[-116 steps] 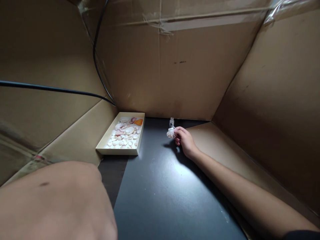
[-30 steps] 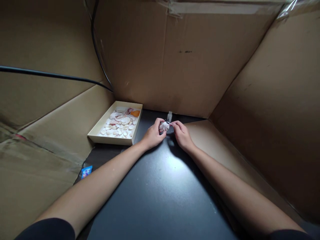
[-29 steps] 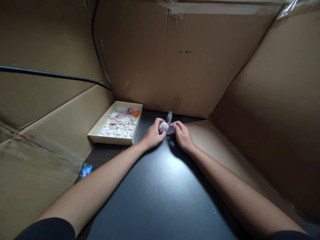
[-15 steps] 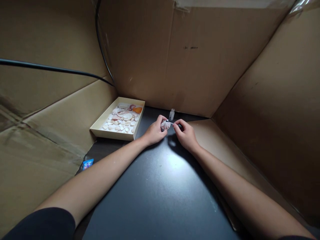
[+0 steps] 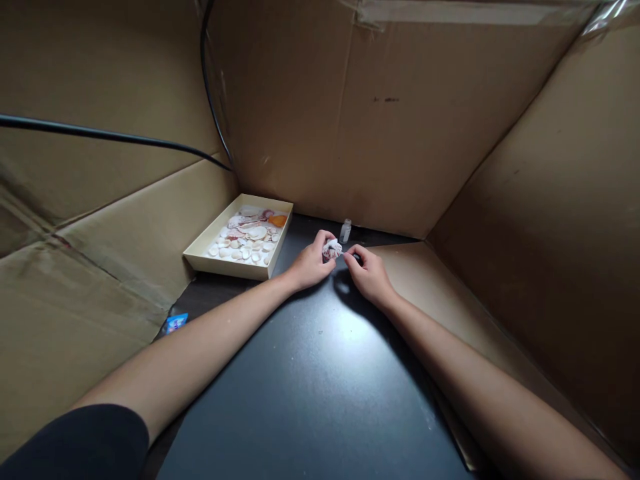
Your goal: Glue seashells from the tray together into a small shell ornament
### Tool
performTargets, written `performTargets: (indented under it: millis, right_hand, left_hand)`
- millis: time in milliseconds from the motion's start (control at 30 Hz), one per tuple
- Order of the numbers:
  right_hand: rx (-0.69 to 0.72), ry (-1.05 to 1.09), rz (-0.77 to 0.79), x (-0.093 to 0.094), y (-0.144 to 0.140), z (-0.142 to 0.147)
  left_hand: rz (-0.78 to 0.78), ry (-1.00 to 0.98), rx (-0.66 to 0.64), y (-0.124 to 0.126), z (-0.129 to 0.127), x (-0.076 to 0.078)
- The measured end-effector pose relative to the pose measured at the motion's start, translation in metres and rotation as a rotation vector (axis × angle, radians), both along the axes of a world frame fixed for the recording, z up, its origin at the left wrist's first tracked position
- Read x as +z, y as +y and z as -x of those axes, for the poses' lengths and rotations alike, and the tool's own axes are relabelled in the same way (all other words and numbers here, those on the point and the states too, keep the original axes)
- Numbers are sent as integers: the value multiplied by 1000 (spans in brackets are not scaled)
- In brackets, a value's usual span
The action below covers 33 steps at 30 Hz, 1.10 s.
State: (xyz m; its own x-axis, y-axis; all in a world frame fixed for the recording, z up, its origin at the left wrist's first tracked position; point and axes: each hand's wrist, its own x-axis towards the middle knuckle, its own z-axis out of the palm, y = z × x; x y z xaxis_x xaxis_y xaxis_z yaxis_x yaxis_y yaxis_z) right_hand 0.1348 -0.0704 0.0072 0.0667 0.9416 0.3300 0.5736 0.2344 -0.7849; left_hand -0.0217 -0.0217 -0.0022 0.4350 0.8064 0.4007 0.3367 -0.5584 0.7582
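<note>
A white seashell (image 5: 331, 250) with reddish-purple ribs is held between the thumb and fingers of my left hand (image 5: 311, 263), just above the dark tabletop. Close on its right, my right hand (image 5: 369, 270) pinches a thin stick-like tool (image 5: 343, 253). The tool's tip is at the shell's right edge; I cannot tell whether they touch. Most of the tool is hidden by my fingers, and its exact kind does not show. Behind the shell stands a small clear bottle (image 5: 345, 231), upright with a pale label.
A cream tray (image 5: 227, 268) of seashells, one orange, sits at the back left. A blue packet (image 5: 177, 323) lies beside my left forearm. Cardboard walls (image 5: 390, 147) enclose the dark table (image 5: 300, 393), and a black cable (image 5: 110, 135) crosses the left side.
The shell has been tilted in my left hand, so its ribbed face shows differently. My right fingers have shifted slightly left toward its edge. The view has moved a little.
</note>
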Motion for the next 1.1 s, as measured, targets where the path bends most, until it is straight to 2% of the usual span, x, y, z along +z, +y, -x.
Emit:
performTargets:
  millis: [167, 367, 633, 1100]
  right_hand:
    - [26, 82, -33, -4, 5, -4]
    - [39, 68, -11, -9, 9, -5]
    - [55, 161, -81, -8, 8, -4]
    - [132, 104, -117, -4, 4, -1]
  left_hand:
    - [-12, 33, 18, -1, 0, 1]
    - [2, 61, 43, -1, 1, 2]
    - [28, 64, 82, -2, -1, 4]
    - [19, 109, 83, -1, 0, 5]
